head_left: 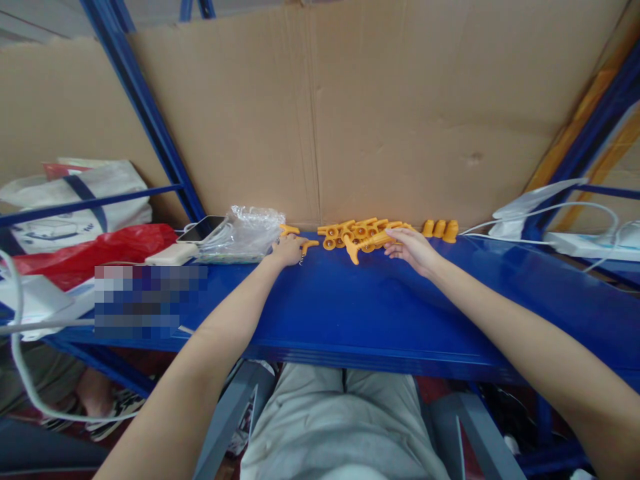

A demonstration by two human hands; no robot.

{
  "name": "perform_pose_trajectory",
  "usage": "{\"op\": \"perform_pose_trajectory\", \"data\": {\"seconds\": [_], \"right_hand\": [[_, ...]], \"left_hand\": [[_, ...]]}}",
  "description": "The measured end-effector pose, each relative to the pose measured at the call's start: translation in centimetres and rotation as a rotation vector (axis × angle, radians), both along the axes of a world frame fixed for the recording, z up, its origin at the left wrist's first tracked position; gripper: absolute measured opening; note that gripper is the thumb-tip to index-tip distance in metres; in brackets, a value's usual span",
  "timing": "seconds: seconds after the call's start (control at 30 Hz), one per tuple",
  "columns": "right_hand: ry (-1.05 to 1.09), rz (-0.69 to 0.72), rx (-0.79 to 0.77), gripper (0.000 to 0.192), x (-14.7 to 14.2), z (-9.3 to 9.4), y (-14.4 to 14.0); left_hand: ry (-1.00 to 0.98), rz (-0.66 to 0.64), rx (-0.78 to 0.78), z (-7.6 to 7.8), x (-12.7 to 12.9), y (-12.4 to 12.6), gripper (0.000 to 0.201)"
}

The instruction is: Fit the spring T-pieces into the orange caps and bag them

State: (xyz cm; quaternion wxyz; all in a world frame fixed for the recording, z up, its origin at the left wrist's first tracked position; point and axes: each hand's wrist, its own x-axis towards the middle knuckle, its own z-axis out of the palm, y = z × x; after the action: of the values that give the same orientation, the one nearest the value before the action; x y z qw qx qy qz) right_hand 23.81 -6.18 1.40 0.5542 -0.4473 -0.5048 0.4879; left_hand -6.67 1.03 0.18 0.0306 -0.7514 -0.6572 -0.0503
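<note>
My left hand (pixel 287 251) is closed around an orange plastic piece (pixel 310 245), one end of which sticks out to the right. Another orange forked end (pixel 289 229) shows just beyond its fingers; I cannot tell whether it belongs to the same piece. My right hand (pixel 411 248) pinches a long orange piece with a T-shaped end (pixel 353 251), held tilted with that end toward the left. Behind it lies a pile of similar orange pieces (pixel 345 230), several with round ends facing me.
Several short orange caps (pixel 440 229) stand right of the pile on the blue shelf (pixel 340 307). Clear plastic bags (pixel 245 233), a phone (pixel 203 229) and a red bag (pixel 107 250) lie left. White cables (pixel 560 213) run at right. A cardboard wall (pixel 390 113) closes the back.
</note>
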Motion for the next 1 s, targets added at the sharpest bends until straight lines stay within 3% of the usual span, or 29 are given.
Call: {"op": "perform_pose_trajectory", "data": {"seconds": [0.17,0.33,0.5,0.67,0.77,0.83,1.0], "right_hand": [[0.005,-0.019,-0.018,0.019,-0.2,0.2,-0.3],[0.001,-0.046,0.007,0.018,-0.1,0.6,-0.3],[0.014,-0.098,0.117,0.027,1.1,2.1,0.5],[-0.065,-0.190,0.318,0.041,1.3,3.4,3.5],[-0.276,-0.274,0.556,0.041,0.1,3.3,5.6],[-0.535,-0.338,0.697,0.035,-1.2,3.2,6.4],[-1.248,-0.368,0.783,0.027,-5.2,3.0,6.1]], "left_hand": [[0.013,-0.098,-0.032,-0.2,0.2,0.2,0.057],[-0.047,-0.120,0.004,-0.4,0.2,0.4,0.048],[-0.014,-0.130,-0.019,-0.3,0.8,0.0,0.044],[0.045,-0.148,-0.043,0.1,1.4,-0.6,0.045],[0.072,-0.148,-0.057,0.2,1.6,-0.8,0.045],[0.084,-0.152,-0.057,0.3,1.6,-0.9,0.045],[0.086,-0.170,-0.046,0.3,1.7,-1.1,0.044]]}}
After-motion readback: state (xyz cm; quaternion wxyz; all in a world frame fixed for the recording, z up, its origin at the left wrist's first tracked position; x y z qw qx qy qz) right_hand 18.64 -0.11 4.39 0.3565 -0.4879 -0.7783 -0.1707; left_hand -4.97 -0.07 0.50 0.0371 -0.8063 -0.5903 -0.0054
